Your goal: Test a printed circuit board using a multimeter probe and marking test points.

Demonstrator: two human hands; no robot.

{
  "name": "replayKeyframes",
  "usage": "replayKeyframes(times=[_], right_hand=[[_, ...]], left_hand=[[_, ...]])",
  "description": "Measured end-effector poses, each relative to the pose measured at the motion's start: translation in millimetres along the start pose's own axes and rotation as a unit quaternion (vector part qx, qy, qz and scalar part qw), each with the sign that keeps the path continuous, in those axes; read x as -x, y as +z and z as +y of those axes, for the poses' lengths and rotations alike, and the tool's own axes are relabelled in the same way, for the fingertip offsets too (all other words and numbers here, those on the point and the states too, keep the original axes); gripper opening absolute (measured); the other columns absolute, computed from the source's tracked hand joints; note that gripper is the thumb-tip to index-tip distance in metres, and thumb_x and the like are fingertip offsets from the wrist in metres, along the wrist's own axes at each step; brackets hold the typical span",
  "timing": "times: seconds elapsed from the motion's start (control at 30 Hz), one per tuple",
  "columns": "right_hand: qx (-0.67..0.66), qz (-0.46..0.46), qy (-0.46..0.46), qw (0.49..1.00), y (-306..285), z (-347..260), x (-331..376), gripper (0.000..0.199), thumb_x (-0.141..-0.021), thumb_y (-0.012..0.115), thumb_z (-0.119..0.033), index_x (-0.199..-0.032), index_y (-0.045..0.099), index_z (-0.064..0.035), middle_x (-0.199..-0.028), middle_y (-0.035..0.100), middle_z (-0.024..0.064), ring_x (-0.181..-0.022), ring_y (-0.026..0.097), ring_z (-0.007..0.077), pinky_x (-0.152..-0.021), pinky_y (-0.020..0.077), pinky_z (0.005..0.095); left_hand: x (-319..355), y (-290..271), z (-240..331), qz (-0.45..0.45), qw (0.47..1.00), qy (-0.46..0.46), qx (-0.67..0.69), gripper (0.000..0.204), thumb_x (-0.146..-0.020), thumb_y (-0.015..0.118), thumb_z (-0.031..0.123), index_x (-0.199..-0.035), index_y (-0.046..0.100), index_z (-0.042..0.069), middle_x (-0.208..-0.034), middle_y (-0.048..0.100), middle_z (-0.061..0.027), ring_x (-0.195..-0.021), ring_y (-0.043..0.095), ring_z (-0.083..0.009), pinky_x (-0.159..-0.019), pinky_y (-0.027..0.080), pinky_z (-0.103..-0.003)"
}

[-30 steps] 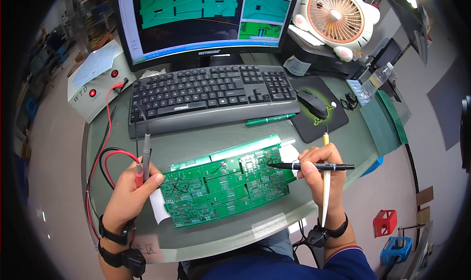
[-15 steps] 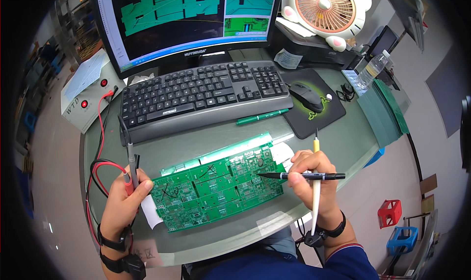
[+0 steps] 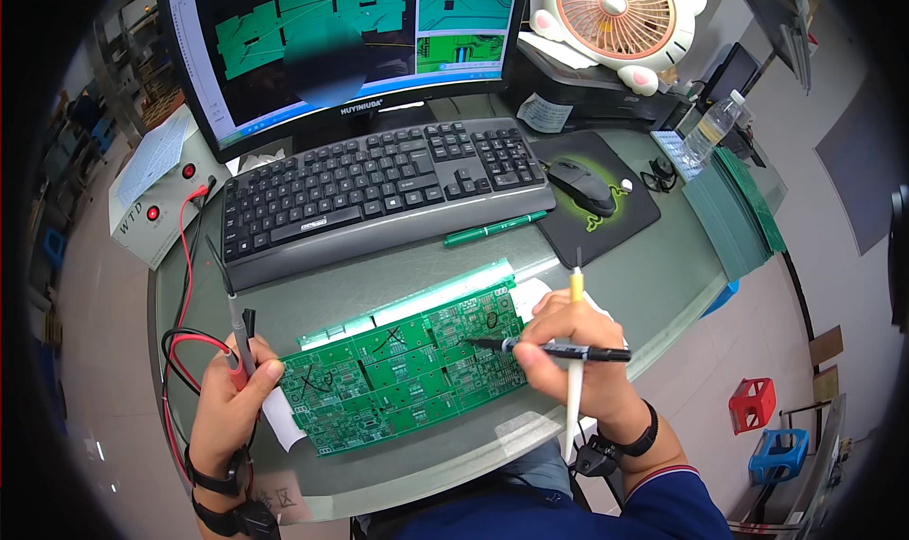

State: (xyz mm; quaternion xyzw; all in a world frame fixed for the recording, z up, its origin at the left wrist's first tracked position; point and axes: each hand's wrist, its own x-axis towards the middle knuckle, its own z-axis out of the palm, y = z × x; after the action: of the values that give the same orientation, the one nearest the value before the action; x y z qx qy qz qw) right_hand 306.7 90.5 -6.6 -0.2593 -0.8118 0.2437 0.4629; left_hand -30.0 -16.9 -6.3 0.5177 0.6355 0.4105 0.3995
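My left hand (image 3: 227,407) grips the left end of a green circuit board panel (image 3: 407,389), holding it tilted above the desk. The same hand also keeps a grey test probe (image 3: 240,332) and a red test probe (image 3: 237,374) upright, beside a short black piece that looks like a pen cap. Over the right part of the panel, my right hand (image 3: 592,374) is closed on a black marker (image 3: 597,354), its tip at the board surface. A white tool with a yellow collar and thin metal tip (image 3: 575,398) is held crosswise in those fingers. Black handwritten marks show on the panel.
Behind the panel lie another green board strip (image 3: 331,334) and a green pen (image 3: 492,230). Farther back are a keyboard (image 3: 379,194), mouse (image 3: 579,185) and monitor (image 3: 331,105). A white box (image 3: 156,194) with probe leads stands left; stacked green boards (image 3: 729,213) and a bottle (image 3: 712,133) stand right.
The marker tip has moved slightly left across the panel, with my right hand following. My left hand keeps its grip. The whole view has shifted a little.
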Motion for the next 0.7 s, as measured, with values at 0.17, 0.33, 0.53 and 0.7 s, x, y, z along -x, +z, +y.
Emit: replayKeyframes(times=[0.17,0.33,0.53,0.7], right_hand=[[0.018,0.052,0.007,0.998,0,4,0,0.015,-0.076,0.074,-0.003,-0.08,0.06,-0.0071,-0.067,0.061,0.0041,-0.062,0.057,0.0205,-0.063,0.0417,0.0327],[0.01,-0.015,-0.009,1.0,-4,-2,2,0.018,-0.075,0.075,-0.003,-0.08,0.059,-0.0081,-0.065,0.06,0.0028,-0.062,0.057,0.0206,-0.062,0.0428,0.0336],[-0.07,-0.073,-0.041,0.994,29,-18,-3,0.018,-0.075,0.078,-0.007,-0.085,0.063,-0.0074,-0.074,0.067,0.0037,-0.067,0.062,0.0183,-0.07,0.0451,0.0322],[-0.05,-0.1,-0.05,0.992,38,-22,-6,0.018,-0.075,0.078,-0.006,-0.085,0.062,-0.0078,-0.075,0.067,0.003,-0.069,0.063,0.0184,-0.068,0.044,0.0317]], left_hand=[[2,-1,-2,0.004,1.0,0.007,-0.011,0.019,-0.091,0.064,0.015,-0.081,0.055,0.002,-0.078,0.05,-0.0008,-0.07,0.045,-0.0101,-0.065,0.037,-0.026],[0,1,3,0.002,1.0,-0.011,0.006,0.02,-0.092,0.063,0.016,-0.081,0.055,0.001,-0.079,0.049,-0.0011,-0.072,0.045,-0.011,-0.067,0.037,-0.027],[1,0,2,0.007,1.0,-0.017,0.003,0.019,-0.091,0.064,0.015,-0.082,0.059,-0.001,-0.083,0.05,-0.0028,-0.078,0.046,-0.0128,-0.071,0.038,-0.028],[1,1,0,-0.002,1.0,-0.019,0.009,0.021,-0.091,0.064,0.016,-0.081,0.058,-0.001,-0.083,0.05,-0.0031,-0.078,0.047,-0.0136,-0.071,0.039,-0.029]])
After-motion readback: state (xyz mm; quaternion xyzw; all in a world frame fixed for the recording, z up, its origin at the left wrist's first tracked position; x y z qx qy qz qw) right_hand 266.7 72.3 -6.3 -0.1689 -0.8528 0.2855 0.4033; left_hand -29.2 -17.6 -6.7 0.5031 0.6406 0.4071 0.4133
